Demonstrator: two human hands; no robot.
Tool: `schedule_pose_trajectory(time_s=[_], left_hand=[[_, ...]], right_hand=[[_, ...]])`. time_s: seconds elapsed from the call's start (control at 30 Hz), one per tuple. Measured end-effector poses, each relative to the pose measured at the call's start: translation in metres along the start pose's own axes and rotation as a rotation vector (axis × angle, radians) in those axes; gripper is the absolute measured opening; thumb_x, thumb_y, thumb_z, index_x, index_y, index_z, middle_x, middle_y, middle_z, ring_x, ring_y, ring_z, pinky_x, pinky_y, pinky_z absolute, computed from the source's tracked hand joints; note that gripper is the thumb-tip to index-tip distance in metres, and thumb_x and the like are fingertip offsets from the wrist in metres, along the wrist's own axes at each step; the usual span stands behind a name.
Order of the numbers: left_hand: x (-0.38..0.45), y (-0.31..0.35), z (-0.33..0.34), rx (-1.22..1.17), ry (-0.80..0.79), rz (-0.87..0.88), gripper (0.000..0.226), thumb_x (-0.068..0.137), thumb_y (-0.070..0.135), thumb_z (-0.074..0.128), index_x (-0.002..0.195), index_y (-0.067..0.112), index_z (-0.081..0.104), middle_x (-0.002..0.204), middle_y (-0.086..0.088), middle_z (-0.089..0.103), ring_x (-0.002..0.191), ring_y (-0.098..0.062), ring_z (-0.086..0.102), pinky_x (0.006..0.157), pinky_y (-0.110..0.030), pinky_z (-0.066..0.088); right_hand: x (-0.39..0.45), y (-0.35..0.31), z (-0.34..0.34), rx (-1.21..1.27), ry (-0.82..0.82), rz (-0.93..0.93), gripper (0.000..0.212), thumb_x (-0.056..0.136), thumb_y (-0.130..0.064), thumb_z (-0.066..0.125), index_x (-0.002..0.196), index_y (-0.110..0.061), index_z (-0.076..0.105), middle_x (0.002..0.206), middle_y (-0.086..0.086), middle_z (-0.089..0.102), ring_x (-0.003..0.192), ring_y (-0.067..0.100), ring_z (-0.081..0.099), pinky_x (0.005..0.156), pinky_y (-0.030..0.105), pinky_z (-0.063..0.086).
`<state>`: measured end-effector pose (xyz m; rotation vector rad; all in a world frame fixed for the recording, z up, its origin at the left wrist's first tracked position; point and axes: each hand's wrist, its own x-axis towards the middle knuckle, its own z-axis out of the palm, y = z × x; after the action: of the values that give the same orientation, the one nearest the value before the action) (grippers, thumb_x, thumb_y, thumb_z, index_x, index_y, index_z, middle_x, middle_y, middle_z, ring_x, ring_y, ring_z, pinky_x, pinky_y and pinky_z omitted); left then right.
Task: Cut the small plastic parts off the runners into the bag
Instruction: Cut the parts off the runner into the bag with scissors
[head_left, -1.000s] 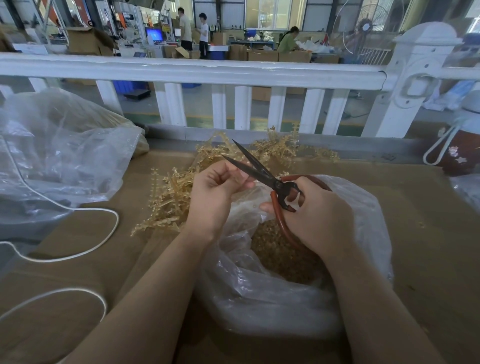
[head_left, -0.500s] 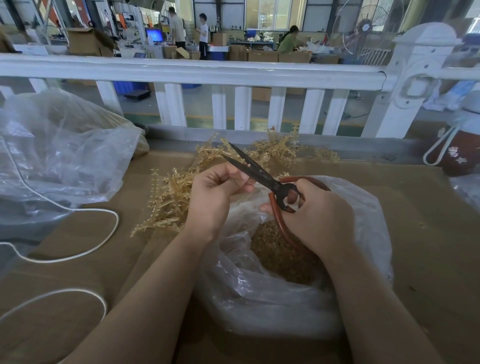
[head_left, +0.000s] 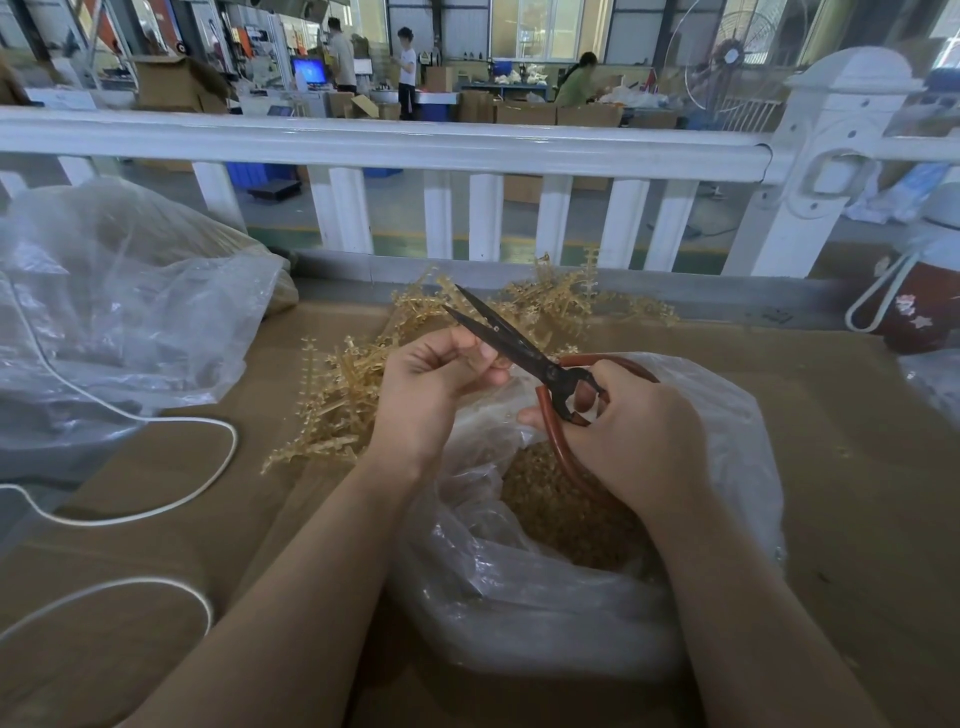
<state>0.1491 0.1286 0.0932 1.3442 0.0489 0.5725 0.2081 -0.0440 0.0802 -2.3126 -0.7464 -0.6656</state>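
Observation:
My right hand (head_left: 631, 436) grips black scissors (head_left: 511, 345) with red-brown loop handles; the blades stand slightly apart and point up-left. My left hand (head_left: 434, 382) is closed around a small amber plastic runner, pinched beside the blades; most of the runner is hidden by the fingers. Both hands hover over a clear plastic bag (head_left: 727, 415) whose open mouth shows a heap of cut amber parts (head_left: 550, 506). A pile of amber runners (head_left: 343, 395) lies on the cardboard behind and left of my left hand.
A large crumpled clear bag (head_left: 119, 312) fills the left side. A white cord (head_left: 171, 499) loops over the cardboard surface (head_left: 857, 467). A white railing (head_left: 415, 143) runs along the far edge. A dark red bottle with a white strap (head_left: 919, 306) stands at far right.
The scissor blades have narrowed from a wider opening and shifted slightly left toward my left hand's fingers. Both hands stay over the bag.

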Motion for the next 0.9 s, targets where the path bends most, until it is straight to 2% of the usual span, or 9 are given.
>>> schedule_pose_trajectory(time_s=[0.2,0.37,0.47,0.57,0.67,0.73,0.8,0.9], left_hand=[[0.0001,0.0000,-0.0001,-0.010,0.017,-0.019,0.006,0.091,0.000,0.064,0.089,-0.005,0.067,0.078,-0.010,0.069,0.069,-0.015,0.067,0.075,-0.026,0.056],[-0.0001,0.0017,0.0006,-0.019,0.022,-0.035,0.006,0.090,0.001,0.064,0.087,-0.003,0.067,0.076,-0.008,0.069,0.068,-0.014,0.066,0.075,-0.026,0.056],[-0.0004,0.0023,0.0025,-0.054,0.033,-0.062,0.007,0.089,0.002,0.064,0.090,-0.005,0.066,0.077,-0.009,0.068,0.067,-0.013,0.065,0.075,-0.026,0.056],[-0.0006,0.0033,0.0026,-0.097,0.042,-0.096,0.014,0.092,-0.002,0.059,0.081,0.002,0.067,0.073,-0.005,0.068,0.066,-0.012,0.064,0.073,-0.024,0.056],[-0.0006,0.0046,0.0018,-0.136,0.042,-0.141,0.015,0.092,0.001,0.060,0.080,0.006,0.068,0.073,-0.005,0.069,0.067,-0.012,0.064,0.072,-0.024,0.056],[-0.0006,0.0039,0.0021,-0.142,0.037,-0.156,0.014,0.090,0.001,0.062,0.080,0.006,0.070,0.075,-0.005,0.069,0.067,-0.011,0.064,0.072,-0.023,0.056],[-0.0010,0.0032,0.0037,-0.140,0.018,-0.166,0.006,0.087,0.002,0.065,0.086,0.003,0.071,0.077,-0.003,0.071,0.070,-0.009,0.064,0.071,-0.020,0.055],[-0.0021,0.0007,0.0054,-0.099,-0.018,-0.192,0.011,0.083,0.003,0.070,0.093,-0.002,0.072,0.079,-0.001,0.072,0.066,-0.007,0.058,0.065,-0.018,0.051]], right_hand=[[-0.0005,0.0002,-0.0003,0.009,0.007,-0.011,0.069,0.068,-0.091,0.042,0.071,-0.024,0.059,0.060,-0.015,0.055,0.054,0.000,0.049,0.051,0.009,0.033],[0.0003,-0.0004,-0.0002,0.011,-0.014,0.011,0.072,0.066,-0.093,0.039,0.074,-0.025,0.062,0.062,-0.016,0.055,0.054,-0.001,0.050,0.051,0.010,0.034],[0.0001,-0.0001,-0.0003,0.050,-0.037,0.012,0.073,0.066,-0.093,0.038,0.085,-0.029,0.067,0.068,-0.020,0.058,0.060,-0.003,0.052,0.056,0.008,0.035],[0.0011,-0.0002,-0.0010,0.056,-0.076,0.021,0.071,0.065,-0.093,0.039,0.095,-0.034,0.068,0.073,-0.028,0.053,0.064,-0.010,0.048,0.059,0.007,0.033],[0.0011,-0.0001,-0.0009,0.058,-0.099,0.037,0.066,0.066,-0.090,0.047,0.093,-0.033,0.067,0.072,-0.028,0.053,0.067,-0.010,0.049,0.060,0.008,0.034],[0.0007,0.0004,0.0000,0.089,-0.087,0.066,0.054,0.070,-0.082,0.058,0.088,-0.031,0.067,0.072,-0.024,0.056,0.068,-0.007,0.052,0.060,0.010,0.036],[0.0011,0.0005,0.0004,0.159,-0.075,0.118,0.044,0.073,-0.074,0.065,0.080,-0.031,0.065,0.068,-0.020,0.059,0.066,-0.003,0.055,0.058,0.013,0.037],[0.0036,-0.0006,0.0013,0.322,-0.056,0.210,0.037,0.073,-0.067,0.069,0.074,-0.030,0.067,0.062,-0.016,0.062,0.067,0.000,0.060,0.055,0.010,0.040]])
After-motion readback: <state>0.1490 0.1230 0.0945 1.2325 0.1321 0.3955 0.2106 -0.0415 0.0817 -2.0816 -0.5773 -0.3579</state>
